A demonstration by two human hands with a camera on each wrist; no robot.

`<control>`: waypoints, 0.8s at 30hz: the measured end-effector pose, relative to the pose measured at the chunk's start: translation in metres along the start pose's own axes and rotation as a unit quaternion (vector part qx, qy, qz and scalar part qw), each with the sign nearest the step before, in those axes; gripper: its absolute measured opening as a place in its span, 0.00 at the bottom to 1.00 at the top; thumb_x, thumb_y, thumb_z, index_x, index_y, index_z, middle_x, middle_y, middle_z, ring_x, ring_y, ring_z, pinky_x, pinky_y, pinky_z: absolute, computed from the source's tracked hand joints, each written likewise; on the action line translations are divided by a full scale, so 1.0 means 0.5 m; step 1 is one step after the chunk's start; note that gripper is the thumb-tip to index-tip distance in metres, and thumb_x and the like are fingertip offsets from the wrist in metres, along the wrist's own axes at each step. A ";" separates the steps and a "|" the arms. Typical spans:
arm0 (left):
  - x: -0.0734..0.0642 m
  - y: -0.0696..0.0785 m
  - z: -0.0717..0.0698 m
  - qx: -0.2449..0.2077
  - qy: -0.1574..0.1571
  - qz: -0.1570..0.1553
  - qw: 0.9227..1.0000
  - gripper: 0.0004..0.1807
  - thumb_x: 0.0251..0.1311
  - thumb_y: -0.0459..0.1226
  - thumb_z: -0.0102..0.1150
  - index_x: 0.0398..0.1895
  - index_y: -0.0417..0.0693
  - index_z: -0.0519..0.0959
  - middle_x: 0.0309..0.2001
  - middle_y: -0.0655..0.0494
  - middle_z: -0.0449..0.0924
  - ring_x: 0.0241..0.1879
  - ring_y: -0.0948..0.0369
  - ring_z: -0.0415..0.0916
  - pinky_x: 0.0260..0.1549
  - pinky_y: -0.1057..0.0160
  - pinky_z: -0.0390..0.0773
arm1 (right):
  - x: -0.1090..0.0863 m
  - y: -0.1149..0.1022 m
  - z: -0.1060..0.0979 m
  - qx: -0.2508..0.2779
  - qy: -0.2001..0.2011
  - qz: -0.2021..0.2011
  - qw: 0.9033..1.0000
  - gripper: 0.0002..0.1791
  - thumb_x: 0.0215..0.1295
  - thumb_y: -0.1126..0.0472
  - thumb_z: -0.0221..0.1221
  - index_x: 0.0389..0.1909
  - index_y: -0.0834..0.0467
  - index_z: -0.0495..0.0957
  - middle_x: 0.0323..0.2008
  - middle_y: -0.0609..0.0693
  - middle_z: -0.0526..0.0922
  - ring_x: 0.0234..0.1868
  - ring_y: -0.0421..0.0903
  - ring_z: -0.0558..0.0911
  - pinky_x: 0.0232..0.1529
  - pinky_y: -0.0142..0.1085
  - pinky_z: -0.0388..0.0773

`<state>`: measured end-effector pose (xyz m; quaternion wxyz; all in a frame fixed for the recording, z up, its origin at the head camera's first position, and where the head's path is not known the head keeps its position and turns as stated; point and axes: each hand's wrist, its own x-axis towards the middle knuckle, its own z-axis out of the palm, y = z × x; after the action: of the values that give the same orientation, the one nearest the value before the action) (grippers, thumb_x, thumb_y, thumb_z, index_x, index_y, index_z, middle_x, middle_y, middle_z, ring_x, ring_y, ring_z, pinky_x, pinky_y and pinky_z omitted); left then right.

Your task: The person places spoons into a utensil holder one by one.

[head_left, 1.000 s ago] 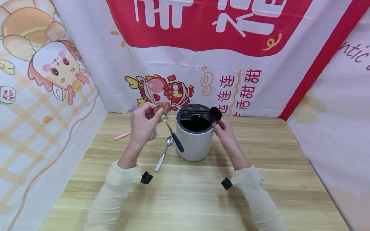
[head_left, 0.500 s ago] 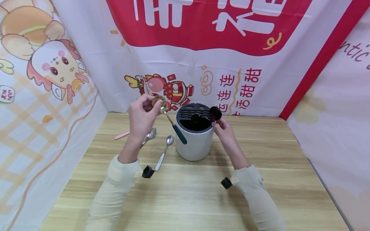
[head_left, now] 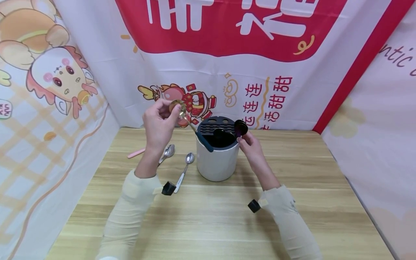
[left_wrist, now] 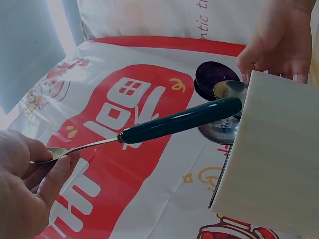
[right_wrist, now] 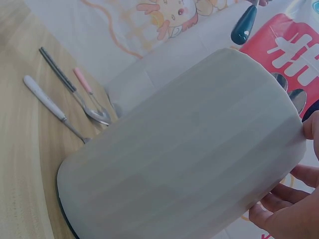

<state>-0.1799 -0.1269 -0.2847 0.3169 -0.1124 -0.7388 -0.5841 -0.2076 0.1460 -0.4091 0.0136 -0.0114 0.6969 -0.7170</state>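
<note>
My left hand [head_left: 158,126] pinches a spoon by its gold-coloured bowl [head_left: 178,108], above the table. The dark teal handle [left_wrist: 182,119] points down and right, its end over the left rim of a white cylindrical utensil holder [head_left: 216,164] in the head view. That holder has a black slotted top with a wide front opening. At its right upper side, my right hand [head_left: 253,150] grips it, fingers against the wall [right_wrist: 279,196]. Just above this hand, dark purple-black spoon bowls [head_left: 241,127] stick up from the holder; silver spoon bowls [left_wrist: 219,130] show beside them.
Left of the holder lie a silver spoon with a white handle [head_left: 180,182], another silver spoon [head_left: 168,151] with a dark handle, and a pink-handled utensil [right_wrist: 82,79], its head partly hidden. A printed cloth backdrop [head_left: 130,108] hangs behind the table.
My left hand has risen slightly, lifting the teal handle from in front of the holder's wall up to its rim. The right hand stays at the holder.
</note>
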 end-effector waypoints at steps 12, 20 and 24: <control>0.007 -0.026 0.025 0.009 0.020 0.010 1.000 0.13 0.65 0.38 0.63 0.42 0.34 0.82 0.36 0.42 0.85 0.28 0.69 0.80 0.29 0.76 0.82 | 0.002 0.004 -0.003 -0.001 -0.001 0.002 1.000 0.23 0.72 0.63 0.51 0.67 0.60 0.69 0.64 0.59 0.74 0.57 0.40 0.73 0.73 0.46 0.67; -0.003 -0.048 0.048 0.027 0.013 0.016 0.999 0.10 0.65 0.36 0.63 0.40 0.35 0.82 0.37 0.42 0.86 0.30 0.67 0.80 0.31 0.77 0.82 | 0.002 0.007 -0.003 -0.006 -0.005 0.004 1.000 0.24 0.73 0.63 0.50 0.69 0.60 0.68 0.67 0.59 0.73 0.62 0.44 0.71 0.73 0.45 0.67; -0.005 -0.055 0.061 0.037 0.002 0.024 0.999 0.09 0.65 0.34 0.62 0.39 0.34 0.81 0.37 0.41 0.85 0.32 0.61 0.82 0.32 0.76 0.82 | 0.002 0.004 -0.004 -0.008 -0.004 0.003 1.000 0.25 0.73 0.62 0.50 0.70 0.58 0.67 0.68 0.59 0.72 0.64 0.45 0.71 0.74 0.46 0.66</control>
<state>-0.2028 -0.1058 -0.3116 0.3365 -0.1166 -0.7563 -0.5489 -0.2088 0.1478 -0.4114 0.0185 -0.0129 0.7026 -0.7113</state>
